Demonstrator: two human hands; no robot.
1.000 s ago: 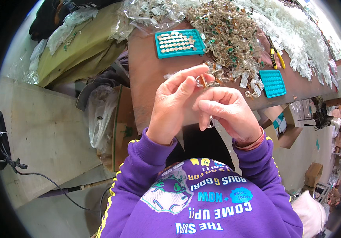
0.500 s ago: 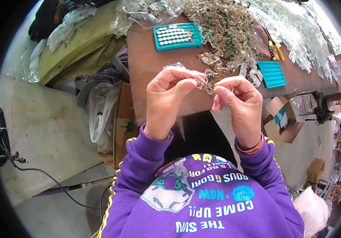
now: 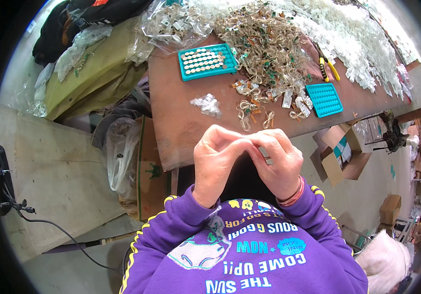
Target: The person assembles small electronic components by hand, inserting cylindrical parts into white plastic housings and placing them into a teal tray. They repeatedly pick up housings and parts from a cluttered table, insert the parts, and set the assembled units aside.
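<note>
My left hand [image 3: 218, 159] and my right hand [image 3: 279, 157] meet fingertip to fingertip just off the near edge of the brown tabletop [image 3: 171, 117]. Both are closed in a pinch, and the fingers hide whatever is between the tips. A small pale bit shows against the right palm, too small to name. Beyond the hands lie a few loose coiled clear cables [image 3: 244, 117] with little tags. Left of these is a small pile of translucent white pieces [image 3: 206, 105]. A teal tray [image 3: 185, 76] farther back carries rows of round metallic discs.
A large heap of coiled cables [image 3: 264, 46] covers the back middle, with a mass of white plastic pieces [image 3: 347, 44] to its right. Yellow-and-black-handled cutters [image 3: 329, 68] lie near a second teal tray [image 3: 324, 99]. An open cardboard box [image 3: 342, 157] stands below the table's right side.
Both hands have drawn toward my body and together, so the fingertips now touch. The small coiled cable seen between them before is hidden now. The view has shifted slightly.
</note>
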